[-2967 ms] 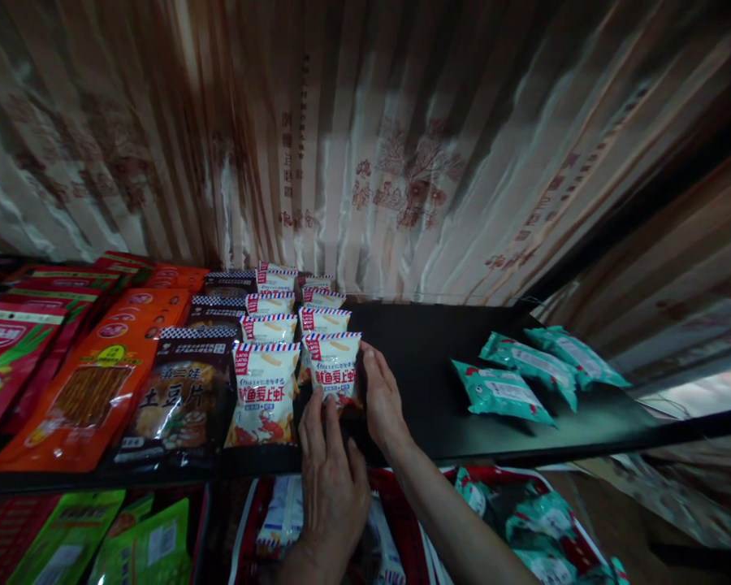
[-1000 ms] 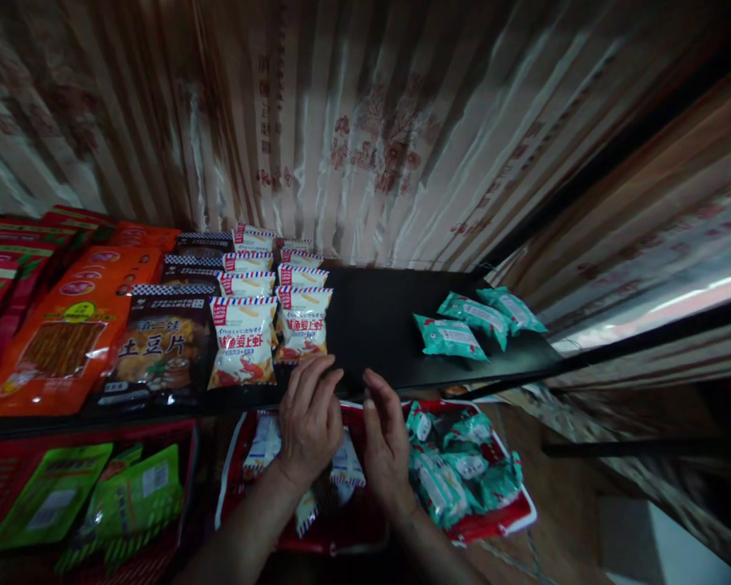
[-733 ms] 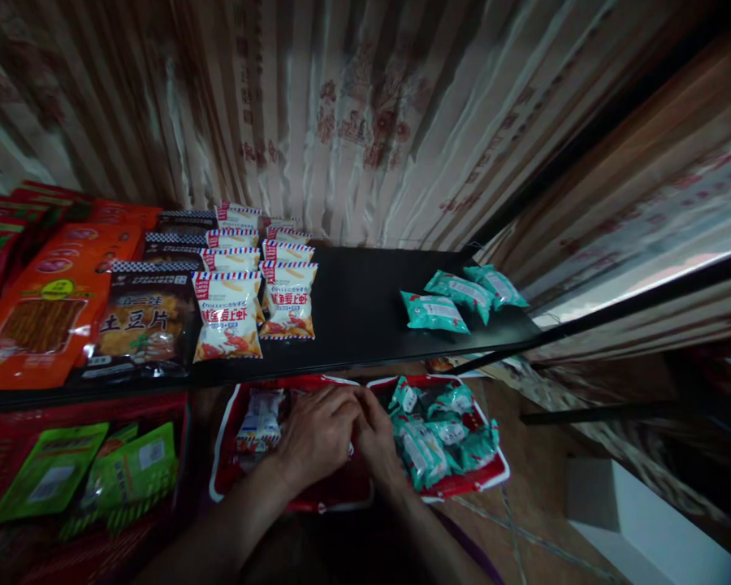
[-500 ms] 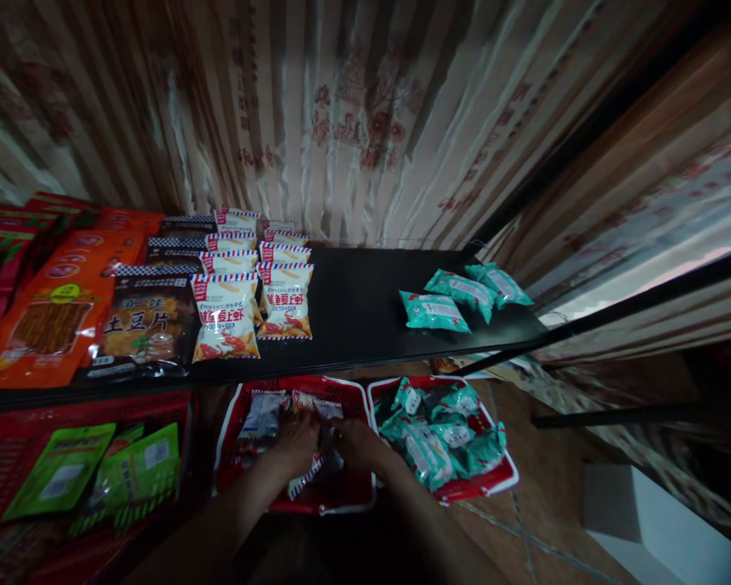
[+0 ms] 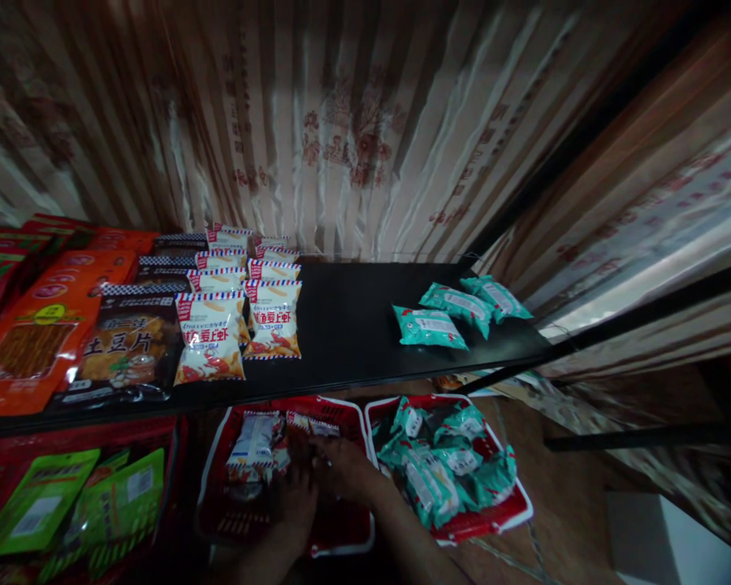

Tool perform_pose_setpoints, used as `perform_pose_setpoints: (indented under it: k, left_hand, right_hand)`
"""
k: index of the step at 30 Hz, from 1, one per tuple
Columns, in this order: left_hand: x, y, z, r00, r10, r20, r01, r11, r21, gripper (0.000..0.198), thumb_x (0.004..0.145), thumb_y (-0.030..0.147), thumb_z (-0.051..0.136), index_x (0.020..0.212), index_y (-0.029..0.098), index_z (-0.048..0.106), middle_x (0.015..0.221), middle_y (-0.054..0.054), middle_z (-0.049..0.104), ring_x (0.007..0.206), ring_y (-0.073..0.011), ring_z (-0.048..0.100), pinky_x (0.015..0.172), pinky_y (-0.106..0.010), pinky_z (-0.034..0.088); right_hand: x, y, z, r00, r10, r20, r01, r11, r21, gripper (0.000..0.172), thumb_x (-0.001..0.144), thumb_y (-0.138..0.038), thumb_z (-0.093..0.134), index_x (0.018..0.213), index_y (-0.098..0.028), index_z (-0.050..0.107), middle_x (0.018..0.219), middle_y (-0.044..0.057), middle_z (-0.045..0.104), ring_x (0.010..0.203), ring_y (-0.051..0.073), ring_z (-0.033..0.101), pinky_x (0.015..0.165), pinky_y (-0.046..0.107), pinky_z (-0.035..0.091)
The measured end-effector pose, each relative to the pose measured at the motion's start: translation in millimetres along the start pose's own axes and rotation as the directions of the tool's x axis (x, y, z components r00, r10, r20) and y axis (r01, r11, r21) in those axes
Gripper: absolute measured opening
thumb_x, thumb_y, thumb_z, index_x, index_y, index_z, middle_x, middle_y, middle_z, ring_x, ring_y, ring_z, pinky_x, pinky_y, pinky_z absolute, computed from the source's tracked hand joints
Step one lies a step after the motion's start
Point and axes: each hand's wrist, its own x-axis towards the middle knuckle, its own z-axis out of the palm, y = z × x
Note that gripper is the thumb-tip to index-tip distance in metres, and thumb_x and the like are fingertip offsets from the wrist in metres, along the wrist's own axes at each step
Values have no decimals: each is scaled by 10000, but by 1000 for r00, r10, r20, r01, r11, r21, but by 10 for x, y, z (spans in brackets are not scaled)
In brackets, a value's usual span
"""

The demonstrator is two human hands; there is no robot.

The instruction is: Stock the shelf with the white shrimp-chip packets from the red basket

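Both my hands are down inside the red basket (image 5: pixel 373 520) below the shelf, close together. My left hand (image 5: pixel 297 491) is low and dark, its fingers pointing away from me among the snack bags. From the right, my right hand (image 5: pixel 344 467) reaches in, its fingers bent toward the left hand. Shadow hides the fingertips, so I cannot tell whether either hand grips a bag. Beside the left hand lies a white snack bag (image 5: pixel 256 439) with striped edges. Another striped bag (image 5: pixel 309 422) shows just beyond the fingers.
On the black shelf (image 5: pixel 347 325) stand white shrimp-picture snack bags (image 5: pixel 212 337), black potato-chip bags (image 5: pixel 131 341) and orange packets (image 5: pixel 42 325); teal packets (image 5: pixel 430 327) lie at right. A basket of teal packets (image 5: pixel 430 479) and one with green packets (image 5: pixel 36 504) flank mine. A pleated curtain (image 5: pixel 341 146) hangs behind.
The view has shifted, so the shelf and baskets sit lower. My left hand has drawn nearer the right. The striped bag edge below the hands no longer shows, and more of the left-side bags is visible.
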Motion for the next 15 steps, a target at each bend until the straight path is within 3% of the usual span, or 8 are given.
perform_pose_setpoints:
  k: [5, 7, 11, 15]
  left_hand:
    - [-72, -127, -247, 999, 27, -28, -27, 1000, 14, 516, 812, 34, 342, 1278, 132, 541, 1350, -195, 507, 1347, -316, 332, 1024, -539, 322]
    - [-123, -142, -408, 999, 31, -26, -31, 999, 14, 519, 778, 21, 382, 1272, 79, 530, 1368, -232, 472, 1321, -334, 369, 1003, -523, 349]
    - [-279, -224, -859, 995, 94, 21, -94, 995, -18, 625, 660, 7, 483, 1285, 25, 479, 1226, -269, 577, 1135, -360, 552, 898, -484, 439]
    - [-487, -387, -1438, 964, 246, 104, -236, 967, -102, 438, 604, 76, 531, 1016, 166, 652, 934, -129, 711, 839, -278, 659, 694, -341, 499]
  right_hand:
    - [-14, -3, -2, 999, 34, -7, -34, 999, -15, 412, 815, -178, 458, 1203, -184, 597, 1100, 110, 697, 1025, 246, 640, 850, 319, 456]
    - [-16, -20, -8, 999, 36, -12, -36, 999, -10, 407, 818, -173, 453, 1197, -184, 599, 1096, 115, 697, 1027, 248, 638, 855, 320, 448]
    - [-14, -26, -47, 999, 35, -24, -34, 999, 31, 348, 826, -165, 442, 1108, -170, 646, 1031, 118, 713, 984, 247, 649, 826, 315, 448]
    - [-48, -5, -156, 999, 21, -24, -18, 994, 104, 230, 849, -227, 478, 902, -183, 697, 884, 60, 730, 842, 199, 668, 732, 268, 467]
